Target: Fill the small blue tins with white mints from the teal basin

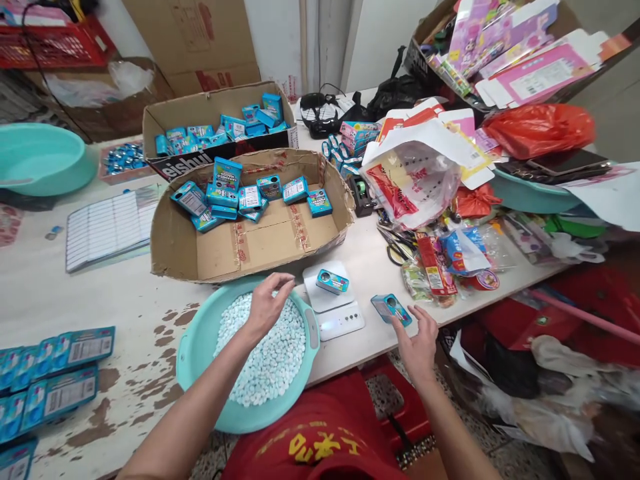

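My left hand (269,305) is over the basin (194,340), a light green one holding many pale, pebble-like candies (265,360). Its fingers and thumb are drawn together, and whatever they hold is hidden. With thumb and fingers, my right hand (419,339) grips the near end of a small blue candy box (390,309) at the table's front edge. Between the hands sits a white kitchen scale (343,321). Another blue candy box (333,281) lies on its platform.
Behind the basin, a cut-down carton (265,250) contains several blue boxes; another carton (220,152) behind it contains more. Flat blue packs (65,367) lie at left. Scissors (400,247), wrappers and a plastic bag (415,180) clutter the right side.
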The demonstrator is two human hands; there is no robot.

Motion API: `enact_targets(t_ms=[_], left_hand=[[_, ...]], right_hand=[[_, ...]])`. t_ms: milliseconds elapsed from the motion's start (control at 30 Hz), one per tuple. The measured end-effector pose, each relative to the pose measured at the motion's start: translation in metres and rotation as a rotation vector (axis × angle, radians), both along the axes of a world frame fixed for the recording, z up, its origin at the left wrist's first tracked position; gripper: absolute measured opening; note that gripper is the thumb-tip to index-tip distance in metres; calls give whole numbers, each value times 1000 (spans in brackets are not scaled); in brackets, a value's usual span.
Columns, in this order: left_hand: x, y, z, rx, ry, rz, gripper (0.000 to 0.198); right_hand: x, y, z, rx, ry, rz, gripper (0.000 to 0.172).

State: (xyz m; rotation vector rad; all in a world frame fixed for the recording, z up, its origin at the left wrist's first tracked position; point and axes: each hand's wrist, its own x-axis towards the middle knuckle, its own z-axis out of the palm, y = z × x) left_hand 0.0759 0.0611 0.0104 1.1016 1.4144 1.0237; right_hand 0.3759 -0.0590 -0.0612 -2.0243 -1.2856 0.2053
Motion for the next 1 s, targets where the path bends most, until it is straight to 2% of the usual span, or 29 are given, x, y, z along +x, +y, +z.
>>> enact_targets(t_ms=[100, 233, 333, 467, 600, 667, 733, 800, 900, 1000], left_hand=[[21, 17, 2, 33, -46, -113, 9], [39, 36, -2, 177, 109, -331, 26], [45, 47, -7, 296, 263, -542, 39], [51, 52, -13, 391, 438, -778, 56], [61, 50, -25, 372, 578, -891, 63], [68, 47, -34, 320, 612, -886, 48], [73, 43, -38, 267, 588, -826, 29], [69, 36, -31, 250, 512, -718, 24], [36, 15, 2, 271, 343, -508, 32], [-27, -18, 49, 252, 169, -179, 38]], right_hand=[[-10, -9, -6, -6, 51, -37, 50], [-15, -14, -7, 2, 57, -49, 52], [-13, -17, -7, -7, 58, -69, 55], [-10, -20, -11, -26, 88, -106, 58], [-10, -19, -19, -19, 114, -114, 66], [-11, -13, -24, -14, 136, -133, 75], [-12, -5, -28, -18, 171, -167, 82], [-12, 3, -32, -45, 233, -209, 78], [-7, 12, -34, -100, 335, -243, 59], [-1, 16, -30, -143, 336, -225, 53]])
